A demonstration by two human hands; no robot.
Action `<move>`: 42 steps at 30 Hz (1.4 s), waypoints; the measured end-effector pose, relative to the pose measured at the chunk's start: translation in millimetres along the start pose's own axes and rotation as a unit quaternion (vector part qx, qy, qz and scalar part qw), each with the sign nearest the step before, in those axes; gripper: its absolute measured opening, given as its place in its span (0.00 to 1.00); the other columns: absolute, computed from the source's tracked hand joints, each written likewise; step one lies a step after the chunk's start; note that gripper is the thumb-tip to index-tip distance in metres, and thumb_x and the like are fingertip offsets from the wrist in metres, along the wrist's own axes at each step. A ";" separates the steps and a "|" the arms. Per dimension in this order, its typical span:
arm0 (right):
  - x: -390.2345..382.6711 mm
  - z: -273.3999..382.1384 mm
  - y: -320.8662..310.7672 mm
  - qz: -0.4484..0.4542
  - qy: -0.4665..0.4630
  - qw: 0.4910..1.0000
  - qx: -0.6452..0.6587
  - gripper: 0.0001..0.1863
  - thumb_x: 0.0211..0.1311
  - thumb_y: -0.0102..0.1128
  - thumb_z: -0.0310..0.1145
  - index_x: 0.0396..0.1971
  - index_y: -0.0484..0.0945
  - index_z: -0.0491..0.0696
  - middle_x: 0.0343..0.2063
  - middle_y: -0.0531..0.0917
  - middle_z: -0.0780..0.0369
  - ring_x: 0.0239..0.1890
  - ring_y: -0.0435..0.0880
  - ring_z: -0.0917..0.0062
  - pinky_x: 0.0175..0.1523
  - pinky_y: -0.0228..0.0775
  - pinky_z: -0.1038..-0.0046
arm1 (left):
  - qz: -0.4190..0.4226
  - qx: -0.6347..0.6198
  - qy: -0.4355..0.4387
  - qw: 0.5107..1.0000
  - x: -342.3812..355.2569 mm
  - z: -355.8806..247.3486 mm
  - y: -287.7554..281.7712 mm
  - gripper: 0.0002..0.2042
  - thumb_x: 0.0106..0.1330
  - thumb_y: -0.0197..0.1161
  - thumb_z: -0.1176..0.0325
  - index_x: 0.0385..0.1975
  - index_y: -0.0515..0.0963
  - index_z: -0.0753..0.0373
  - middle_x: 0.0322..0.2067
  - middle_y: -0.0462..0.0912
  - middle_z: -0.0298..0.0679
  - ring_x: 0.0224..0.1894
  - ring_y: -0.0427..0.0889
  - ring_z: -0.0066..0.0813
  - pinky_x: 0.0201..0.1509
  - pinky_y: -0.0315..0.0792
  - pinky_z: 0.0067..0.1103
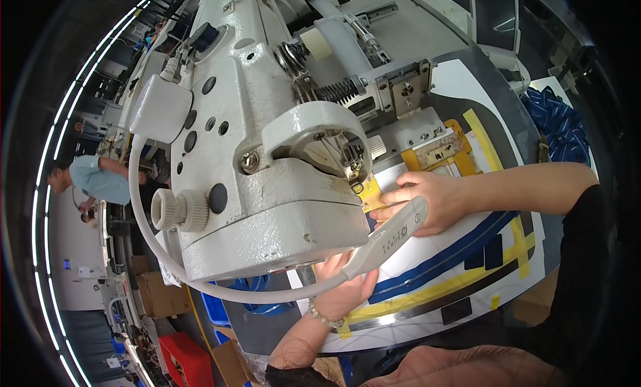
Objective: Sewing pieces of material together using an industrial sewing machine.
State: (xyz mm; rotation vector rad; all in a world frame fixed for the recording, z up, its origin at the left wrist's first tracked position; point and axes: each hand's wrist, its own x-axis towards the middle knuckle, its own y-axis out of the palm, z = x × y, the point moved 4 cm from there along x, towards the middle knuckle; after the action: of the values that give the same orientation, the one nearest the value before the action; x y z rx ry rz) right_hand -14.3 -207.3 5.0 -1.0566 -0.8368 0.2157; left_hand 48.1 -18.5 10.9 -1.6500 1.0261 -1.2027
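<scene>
A large white sewing machine head (267, 166) fills the middle of the view, with its needle area (357, 176) at the right end. My right hand (431, 200) reaches in from the right with its fingers stretched out. Its fingertips are at a yellow piece (371, 195) beside the needle area; whether they press on it is hard to see. My left hand (344, 290), with a beaded bracelet (324, 315) at the wrist, lies below the machine head. The head and the white lamp (390, 237) hide most of its fingers. A dark blue strap (434, 253) curves across the white work sheet (427, 243) near both hands.
Yellow tape (407, 297) and dark rectangular patches (457, 311) lie along the near edge. An orange-yellow clamp frame (461, 136) sits behind my right hand. Blue straps (554, 123) are heaped at the right. A co-worker (100, 180) and a red bin (183, 360) are at the left.
</scene>
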 end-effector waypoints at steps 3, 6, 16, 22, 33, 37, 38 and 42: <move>-1.7 -2.8 3.1 -0.004 0.024 1.000 0.007 0.04 0.52 0.59 0.35 0.28 0.81 0.54 0.36 0.79 0.56 0.37 0.73 0.67 0.43 0.65 0.70 | -0.009 -0.011 0.007 1.000 1.9 0.2 -0.3 0.22 0.49 0.69 0.65 0.43 0.75 0.69 0.39 0.78 0.49 0.41 0.77 0.47 0.46 0.69 0.34; -2.5 -3.5 3.6 -0.012 0.012 1.000 -0.018 0.05 0.52 0.59 0.36 0.28 0.81 0.56 0.37 0.78 0.54 0.36 0.73 0.67 0.43 0.65 0.70 | -0.018 -0.019 0.013 1.000 3.4 0.7 0.1 0.22 0.49 0.68 0.65 0.43 0.75 0.68 0.39 0.78 0.49 0.40 0.77 0.46 0.45 0.69 0.34; 1.6 -1.2 4.2 -0.005 0.016 1.000 -0.017 0.06 0.49 0.58 0.34 0.28 0.81 0.58 0.30 0.78 0.63 0.37 0.74 0.71 0.39 0.62 0.71 | -0.024 -0.057 -0.005 0.998 2.3 4.1 0.0 0.21 0.48 0.69 0.65 0.43 0.76 0.67 0.38 0.78 0.48 0.38 0.76 0.46 0.42 0.69 0.35; 2.3 0.6 3.9 0.005 0.009 1.000 -0.008 0.05 0.48 0.59 0.33 0.27 0.80 0.56 0.30 0.77 0.65 0.37 0.74 0.73 0.40 0.62 0.72 | -0.034 -0.055 -0.008 0.998 -1.4 5.4 -3.7 0.20 0.48 0.69 0.66 0.41 0.77 0.67 0.38 0.78 0.48 0.40 0.77 0.46 0.43 0.68 0.34; -2.8 -1.5 1.6 0.056 0.062 0.996 0.023 0.09 0.50 0.58 0.38 0.32 0.80 0.53 0.40 0.77 0.61 0.43 0.73 0.71 0.47 0.63 0.70 | -0.110 0.012 0.024 0.994 4.1 6.3 -9.5 0.15 0.48 0.65 0.66 0.37 0.77 0.63 0.35 0.80 0.35 0.36 0.78 0.30 0.43 0.65 0.27; 1.1 -0.2 4.2 0.063 0.029 0.998 0.007 0.12 0.53 0.56 0.40 0.35 0.79 0.52 0.39 0.78 0.61 0.47 0.72 0.71 0.49 0.60 0.68 | -0.110 0.013 0.028 0.993 6.1 7.9 -9.9 0.15 0.49 0.65 0.65 0.37 0.77 0.62 0.34 0.80 0.35 0.36 0.78 0.31 0.43 0.66 0.26; 2.0 0.5 4.6 0.062 0.028 0.998 0.005 0.12 0.53 0.56 0.40 0.35 0.78 0.52 0.39 0.78 0.62 0.47 0.73 0.71 0.50 0.60 0.68 | -0.095 0.019 0.013 0.995 6.0 10.4 -7.4 0.15 0.49 0.65 0.64 0.36 0.78 0.62 0.33 0.80 0.36 0.36 0.78 0.31 0.42 0.68 0.26; 2.1 0.3 5.1 0.072 0.040 0.997 0.011 0.12 0.53 0.57 0.40 0.35 0.78 0.52 0.38 0.78 0.62 0.45 0.73 0.71 0.48 0.60 0.69 | -0.033 -0.034 -0.048 0.998 7.4 18.7 3.5 0.13 0.51 0.67 0.67 0.34 0.80 0.66 0.33 0.80 0.45 0.34 0.79 0.41 0.37 0.72 0.30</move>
State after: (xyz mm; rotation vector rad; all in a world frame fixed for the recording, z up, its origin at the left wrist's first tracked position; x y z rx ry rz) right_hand -11.9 -203.4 1.8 -1.0995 -0.6862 0.3018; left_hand 67.2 -23.6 6.1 -1.7890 0.9691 -1.1291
